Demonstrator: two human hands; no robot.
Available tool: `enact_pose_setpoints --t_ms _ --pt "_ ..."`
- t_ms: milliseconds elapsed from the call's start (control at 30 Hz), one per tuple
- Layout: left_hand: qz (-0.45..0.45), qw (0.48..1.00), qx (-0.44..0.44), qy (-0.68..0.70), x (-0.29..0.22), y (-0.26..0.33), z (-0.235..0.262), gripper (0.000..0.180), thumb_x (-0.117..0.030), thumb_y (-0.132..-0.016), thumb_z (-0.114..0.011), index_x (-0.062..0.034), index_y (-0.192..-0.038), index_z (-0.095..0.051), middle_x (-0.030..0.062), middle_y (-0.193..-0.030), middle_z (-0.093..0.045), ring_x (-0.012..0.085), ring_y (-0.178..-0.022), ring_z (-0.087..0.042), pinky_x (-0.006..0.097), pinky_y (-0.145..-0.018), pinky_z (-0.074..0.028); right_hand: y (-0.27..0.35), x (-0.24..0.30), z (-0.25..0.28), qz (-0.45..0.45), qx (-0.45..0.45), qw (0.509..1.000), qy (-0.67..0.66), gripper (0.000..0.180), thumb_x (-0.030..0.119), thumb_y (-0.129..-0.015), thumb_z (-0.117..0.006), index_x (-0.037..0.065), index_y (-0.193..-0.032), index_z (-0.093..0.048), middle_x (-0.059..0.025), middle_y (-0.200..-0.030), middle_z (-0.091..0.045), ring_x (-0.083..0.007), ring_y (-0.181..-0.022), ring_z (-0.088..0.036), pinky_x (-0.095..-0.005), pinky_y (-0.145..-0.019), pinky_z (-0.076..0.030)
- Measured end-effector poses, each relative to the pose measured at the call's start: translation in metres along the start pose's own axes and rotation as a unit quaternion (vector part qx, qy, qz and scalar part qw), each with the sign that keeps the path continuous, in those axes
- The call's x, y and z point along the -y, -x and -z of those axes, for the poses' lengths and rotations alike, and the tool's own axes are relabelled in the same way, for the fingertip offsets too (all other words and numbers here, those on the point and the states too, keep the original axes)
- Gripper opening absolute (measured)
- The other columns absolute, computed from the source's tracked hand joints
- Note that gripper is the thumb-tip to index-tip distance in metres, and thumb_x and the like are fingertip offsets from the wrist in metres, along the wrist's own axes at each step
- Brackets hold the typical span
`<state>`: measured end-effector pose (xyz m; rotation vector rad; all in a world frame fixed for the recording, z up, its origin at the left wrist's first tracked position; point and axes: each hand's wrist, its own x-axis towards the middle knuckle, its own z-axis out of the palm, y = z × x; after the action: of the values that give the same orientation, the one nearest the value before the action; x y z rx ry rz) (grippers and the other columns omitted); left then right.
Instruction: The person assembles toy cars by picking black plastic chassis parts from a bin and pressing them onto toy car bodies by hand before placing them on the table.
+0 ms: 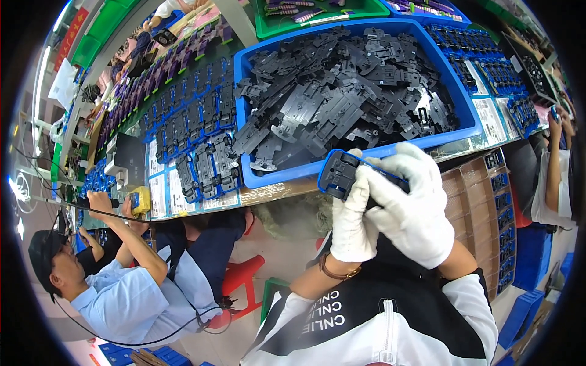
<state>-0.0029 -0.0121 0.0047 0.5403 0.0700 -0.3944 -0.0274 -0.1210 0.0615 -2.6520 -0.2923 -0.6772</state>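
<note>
A toy car [339, 175] with a blue body and a black underside is held chassis up, just in front of the blue bin's near edge. My left hand [354, 230], in a white glove, grips it with the fingers along its near side. Gloved in white too, my right hand [415, 204] closes over the car's right end, its fingers bent around it. The gloves hide part of that end. Beyond both hands, a large blue bin [268, 178] holds a heap of black plastic chassis plates [342, 110].
Rows of similar toy cars [207, 165] lie left of the bin, others [482, 67] right. A cardboard box [467, 207] with cars along one side stands at my right. A co-worker [131, 293] sits left, near a yellow object [140, 200]. Another person's arm [554, 165] is far right.
</note>
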Motion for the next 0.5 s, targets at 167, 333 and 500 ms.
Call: enact_pose_setpoints --t_ms 167,333,500 --pt "-0.059 0.996 0.021 0.061 -0.01 -0.007 -0.005 0.05 -0.014 -0.091 -0.063 -0.0088 -0.135 -0.039 0.0094 -0.117 -0.056 0.0262 -0.111 -0.056 0.043 -0.099 -0.047 0.03 -0.026 0.002 -0.179 -0.029 0.905 -0.386 0.062 0.023 -0.083 -0.072 0.005 -0.137 -0.047 -0.0145 -0.12 -0.052 -0.0232 -0.106 -0.056 -0.0339 -0.093 -0.046" --pt "-0.08 0.996 0.005 0.037 -0.006 -0.002 -0.007 0.053 -0.017 -0.088 -0.065 -0.007 -0.133 -0.039 0.0106 -0.116 -0.053 0.0266 -0.109 -0.056 0.043 -0.1 -0.046 0.039 -0.017 -0.01 -0.299 0.066 0.75 -0.586 0.066 0.021 -0.084 -0.074 -0.002 -0.138 -0.043 -0.0128 -0.13 -0.053 -0.0171 -0.12 -0.051 -0.0329 -0.101 -0.042" --pt "-0.09 0.996 0.026 0.005 -0.005 -0.002 0.004 0.048 -0.023 -0.093 -0.061 -0.0113 -0.135 -0.041 0.0091 -0.12 -0.054 0.0255 -0.114 -0.054 0.042 -0.102 -0.045 0.039 -0.012 -0.01 -0.329 0.07 0.704 -0.626 0.064 0.02 -0.085 -0.074 -0.002 -0.138 -0.043 -0.0116 -0.13 -0.053 -0.0176 -0.118 -0.051 -0.0334 -0.103 -0.041"
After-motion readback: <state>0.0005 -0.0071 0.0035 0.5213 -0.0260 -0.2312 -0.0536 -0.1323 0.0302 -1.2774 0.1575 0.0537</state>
